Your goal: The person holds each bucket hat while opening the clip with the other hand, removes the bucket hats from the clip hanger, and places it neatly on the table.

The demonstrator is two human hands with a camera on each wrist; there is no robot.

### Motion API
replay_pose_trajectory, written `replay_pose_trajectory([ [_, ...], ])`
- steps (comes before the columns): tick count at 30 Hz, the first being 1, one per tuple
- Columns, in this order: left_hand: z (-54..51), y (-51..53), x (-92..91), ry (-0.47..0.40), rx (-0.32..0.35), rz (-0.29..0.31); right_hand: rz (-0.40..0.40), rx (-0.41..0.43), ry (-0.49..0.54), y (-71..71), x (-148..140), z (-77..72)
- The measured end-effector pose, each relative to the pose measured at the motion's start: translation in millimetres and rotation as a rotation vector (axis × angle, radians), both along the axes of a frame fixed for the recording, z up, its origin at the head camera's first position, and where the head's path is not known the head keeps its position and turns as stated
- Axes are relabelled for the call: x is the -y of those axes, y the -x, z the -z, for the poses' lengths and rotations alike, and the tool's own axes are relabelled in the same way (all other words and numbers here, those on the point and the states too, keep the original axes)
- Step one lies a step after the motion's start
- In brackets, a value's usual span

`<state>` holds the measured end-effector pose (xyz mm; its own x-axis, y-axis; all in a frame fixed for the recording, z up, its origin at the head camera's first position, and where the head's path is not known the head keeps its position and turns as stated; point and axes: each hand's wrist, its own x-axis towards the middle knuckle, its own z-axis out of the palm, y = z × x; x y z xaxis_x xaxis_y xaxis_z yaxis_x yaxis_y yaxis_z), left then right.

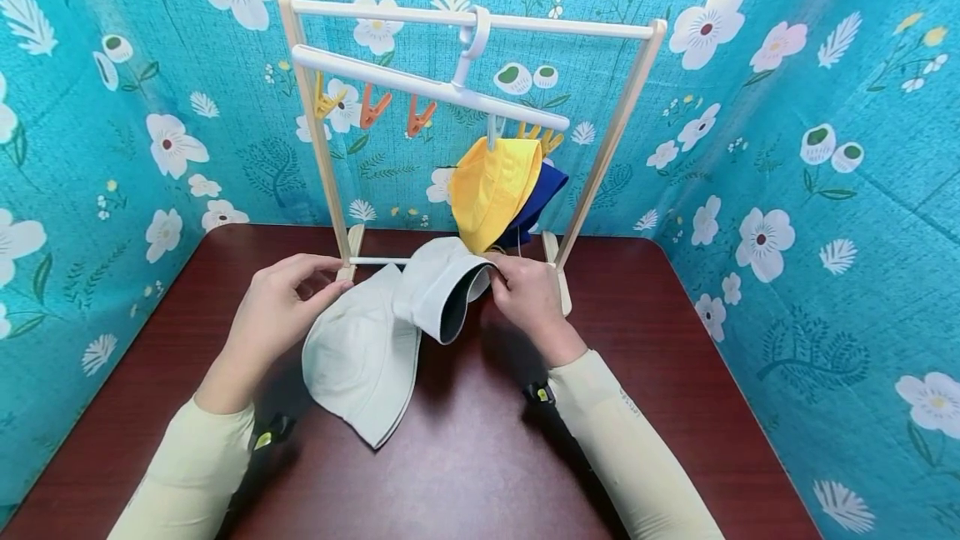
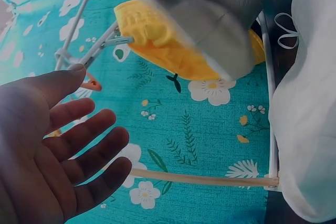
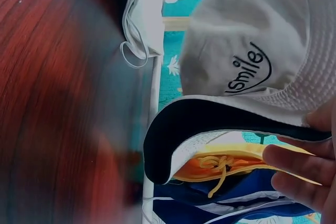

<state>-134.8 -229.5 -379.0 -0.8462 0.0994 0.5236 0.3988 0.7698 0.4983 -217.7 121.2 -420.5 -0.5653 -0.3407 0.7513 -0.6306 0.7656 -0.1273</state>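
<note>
Our right hand [image 1: 528, 292] pinches the white hat [image 1: 433, 273] by its edge, low before the rack [image 1: 611, 140]; our left hand [image 1: 285, 298] holds nothing, its fingers loose. We should pinch lightly, so the hat does not bend, and guide it away from the yellow hat [image 1: 487, 190] hanging within the rack.

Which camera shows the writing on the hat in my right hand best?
The right wrist view: the "smile" lettering faces it, dark and legible, on the white hat. The head view shows that hat in the right hand, but no lettering; the left wrist view shows only part of the hat, partly blurred, without lettering.
</note>
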Motion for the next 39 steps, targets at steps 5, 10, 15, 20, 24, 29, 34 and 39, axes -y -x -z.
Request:
replay_pose_trajectory([
  [5,-0.2,-0.4,2.2,-0.003,0.01,-0.006,-0.032,-0.003,-0.03,-0.6,2.4,2.4],
  [10,-1.4,-0.5,2.7,-0.001,0.018,0.001,-0.058,-0.023,-0.028,-3.4,9.9,1.2],
  [15,-2.2,-0.1,2.5,0.0,0.011,0.0,-0.079,-0.04,-0.041,-5.5,21.9,2.3],
  [20,-2.7,-0.8,-0.5,-0.001,0.024,0.02,-0.11,-0.075,-0.09,-7.0,30.1,3.6],
  [24,-3.4,-1.3,-1.9,-0.002,0.037,0.017,-0.119,-0.097,-0.156,-7.5,30.2,7.6],
  [29,-2.7,-1.1,-1.4,0.007,0.056,-0.002,-0.159,-0.117,-0.243,-9.7,26.7,11.1],
  [34,-1.5,-0.6,-0.6,0.018,0.066,-0.001,-0.198,-0.115,-0.309,-11.6,22.8,12.8],
  [39,-1.2,-0.9,-0.7,0.028,0.072,0.005,-0.232,-0.078,-0.382,-13.2,17.8,12.1],
])
